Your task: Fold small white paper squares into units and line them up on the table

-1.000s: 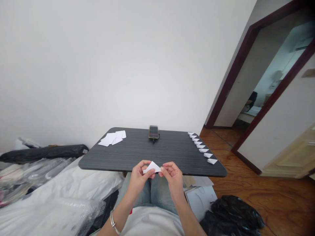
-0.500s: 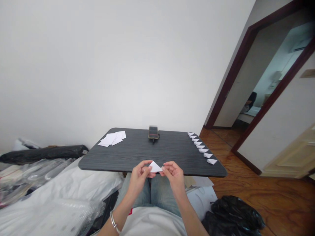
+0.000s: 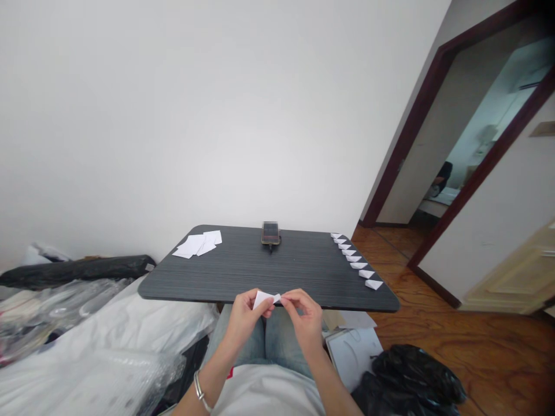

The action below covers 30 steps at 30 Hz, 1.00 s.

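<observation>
At the near edge of the counter (image 3: 243,268), the left hand (image 3: 246,310) is clamping a folded white paper (image 3: 261,298) between thumb and fingers. The right hand (image 3: 306,315) is pinching its right corner, which is now bending upward, whereas earlier it was lying flat.

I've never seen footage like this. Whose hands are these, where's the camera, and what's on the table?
There's no robot here, just a person's bare hands. Every picture comes from one camera worn on their head, looking forward and down. The left hand holds a small folded white paper, while the right hand pinches its right end. On the dark table lie loose white sheets at left, a small dark-screened device near the wall, and a row of folded white pieces at right.
</observation>
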Each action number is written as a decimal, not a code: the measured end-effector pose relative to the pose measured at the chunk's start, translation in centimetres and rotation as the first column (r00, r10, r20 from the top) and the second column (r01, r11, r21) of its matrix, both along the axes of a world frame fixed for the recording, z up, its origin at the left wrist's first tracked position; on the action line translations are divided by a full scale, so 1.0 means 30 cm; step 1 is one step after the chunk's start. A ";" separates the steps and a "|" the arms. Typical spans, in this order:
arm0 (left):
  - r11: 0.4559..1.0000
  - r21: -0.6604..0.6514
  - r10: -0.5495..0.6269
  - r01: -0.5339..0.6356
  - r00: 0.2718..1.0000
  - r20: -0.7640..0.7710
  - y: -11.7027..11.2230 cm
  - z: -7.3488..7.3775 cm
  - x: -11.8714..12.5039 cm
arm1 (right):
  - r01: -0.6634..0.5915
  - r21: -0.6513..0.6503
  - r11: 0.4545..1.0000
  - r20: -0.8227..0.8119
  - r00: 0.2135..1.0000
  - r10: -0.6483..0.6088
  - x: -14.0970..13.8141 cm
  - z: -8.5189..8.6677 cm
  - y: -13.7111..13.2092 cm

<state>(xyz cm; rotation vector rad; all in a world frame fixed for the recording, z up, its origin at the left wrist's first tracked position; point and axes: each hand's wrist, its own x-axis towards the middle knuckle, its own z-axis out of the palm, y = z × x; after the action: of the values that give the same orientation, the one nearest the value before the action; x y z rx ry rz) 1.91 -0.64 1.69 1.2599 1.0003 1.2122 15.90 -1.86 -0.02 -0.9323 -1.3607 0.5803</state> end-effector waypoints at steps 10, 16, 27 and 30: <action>0.993 0.115 0.031 -0.017 0.993 -0.117 -0.009 0.005 0.005 | -0.002 0.054 0.999 0.109 0.994 -0.004 0.004 -0.010 0.001; 0.970 0.238 0.116 -0.041 0.943 -0.313 -0.019 0.003 -0.008 | -0.088 -0.128 0.988 0.054 0.994 0.095 0.009 -0.012 0.019; 0.966 0.249 0.144 -0.073 0.949 -0.282 -0.022 -0.005 -0.003 | -0.180 -0.258 0.949 -0.089 0.983 0.162 0.002 -0.031 0.023; 0.966 0.225 0.159 -0.126 0.978 -0.135 -0.023 -0.008 -0.003 | -0.194 -0.280 0.940 -0.248 0.961 0.124 -0.011 -0.030 0.022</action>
<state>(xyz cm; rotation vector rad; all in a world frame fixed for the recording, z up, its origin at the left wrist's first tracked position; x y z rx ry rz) 1.82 -1.32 1.46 1.4887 1.1087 1.3818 15.57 -1.21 -0.93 -0.9697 -1.1655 1.0118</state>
